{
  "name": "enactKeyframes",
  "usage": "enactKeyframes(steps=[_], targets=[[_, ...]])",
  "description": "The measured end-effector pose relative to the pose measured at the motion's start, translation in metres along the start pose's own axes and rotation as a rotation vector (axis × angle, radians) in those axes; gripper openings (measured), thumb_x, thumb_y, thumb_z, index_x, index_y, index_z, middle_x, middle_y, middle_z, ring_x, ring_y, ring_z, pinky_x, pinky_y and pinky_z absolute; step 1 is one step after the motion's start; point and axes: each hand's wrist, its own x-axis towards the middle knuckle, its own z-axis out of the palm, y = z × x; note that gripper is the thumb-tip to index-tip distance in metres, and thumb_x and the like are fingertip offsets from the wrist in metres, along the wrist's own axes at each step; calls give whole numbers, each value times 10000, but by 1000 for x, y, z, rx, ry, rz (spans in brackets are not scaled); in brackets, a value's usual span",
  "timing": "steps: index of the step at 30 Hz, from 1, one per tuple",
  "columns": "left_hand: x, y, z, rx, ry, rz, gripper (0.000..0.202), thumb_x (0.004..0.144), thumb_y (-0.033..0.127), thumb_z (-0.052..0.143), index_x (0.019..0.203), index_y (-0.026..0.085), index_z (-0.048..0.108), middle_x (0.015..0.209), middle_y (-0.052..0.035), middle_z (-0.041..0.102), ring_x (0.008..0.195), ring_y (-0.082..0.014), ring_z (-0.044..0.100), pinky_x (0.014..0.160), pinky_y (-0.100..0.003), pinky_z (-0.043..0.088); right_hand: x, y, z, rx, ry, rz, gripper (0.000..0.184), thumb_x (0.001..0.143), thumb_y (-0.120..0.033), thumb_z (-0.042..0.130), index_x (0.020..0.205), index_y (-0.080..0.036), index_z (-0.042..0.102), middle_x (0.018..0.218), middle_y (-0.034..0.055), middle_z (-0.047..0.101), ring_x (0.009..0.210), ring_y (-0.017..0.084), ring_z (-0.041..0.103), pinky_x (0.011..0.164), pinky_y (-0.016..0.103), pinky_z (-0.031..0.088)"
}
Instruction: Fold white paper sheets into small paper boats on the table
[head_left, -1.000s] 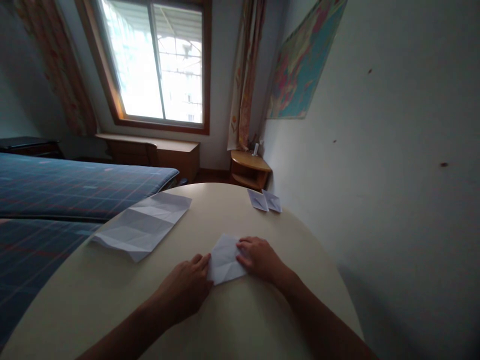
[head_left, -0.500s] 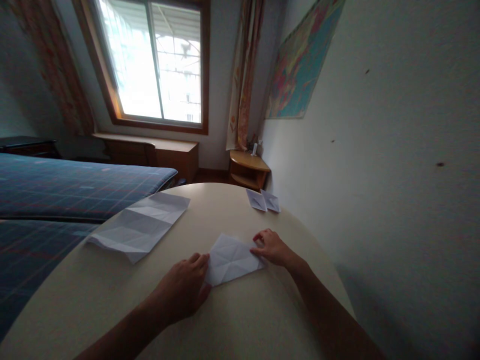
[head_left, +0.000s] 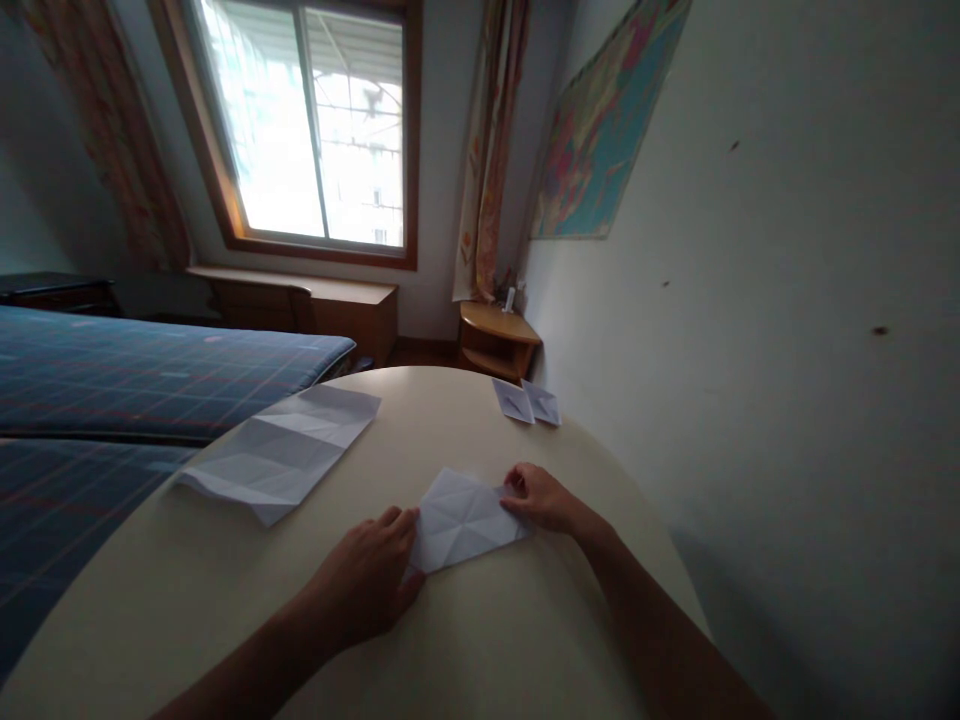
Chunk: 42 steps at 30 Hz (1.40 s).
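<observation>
A creased piece of white paper (head_left: 463,518) lies partly folded on the round cream table (head_left: 420,655), with fold lines crossing near its middle. My left hand (head_left: 379,565) grips its left edge, the thumb low at the near corner and the fingers curled at the side. At the right end, my right hand (head_left: 538,497) pinches the paper's edge between thumb and bent fingers. The fingertips of both hands are partly hidden.
A larger creased white sheet (head_left: 289,455) lies at the table's left. Two small folded paper pieces (head_left: 525,400) lie at the back right, near the wall (head_left: 750,400). Beyond the left edge is a bed with a blue plaid mattress (head_left: 172,370); a corner shelf (head_left: 499,325) stands behind.
My right hand's fingers have closed down toward the thumb at the paper's right edge. My left hand and the paper look nearly unmoved.
</observation>
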Motion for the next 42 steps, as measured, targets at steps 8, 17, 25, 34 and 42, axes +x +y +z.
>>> enactKeyframes(steps=[8,17,25,34,42], targets=[[-1,1,3,7,19,-9,413,874,290,464,1231,114,576,1254,-173,584,1099,-284,582,927,-413,494,-5,-7,-1,63,0,-74,266,780,-189,645,1034,-146,712,835,44,707,738,155,627,658,234,437],[4,-3,6,59,4,-43,414,902,276,442,1261,110,564,1337,-181,559,1190,-308,542,966,-456,475,-14,-28,3,-130,58,-23,212,805,-140,604,923,-182,776,923,74,741,838,184,677,767,256,478],[5,-12,10,44,13,74,328,889,197,480,1180,113,607,1324,-187,578,1147,-290,551,957,-441,498,-29,-50,6,-355,-43,-56,215,874,-197,544,890,-153,754,995,135,682,898,219,648,814,298,476],[7,-11,5,188,-14,82,371,906,120,401,1200,64,620,1328,-218,580,1101,-301,591,888,-433,539,-43,-68,27,-275,35,-93,765,826,-669,535,1289,-62,585,1303,228,559,1210,357,476,1004,459,415],[9,-25,6,139,49,84,323,946,125,371,1094,97,656,1174,-207,668,1026,-262,657,899,-408,534,-36,-68,29,-327,5,-149,666,895,-509,524,1376,-48,509,1415,192,511,1282,335,467,1057,429,393]])
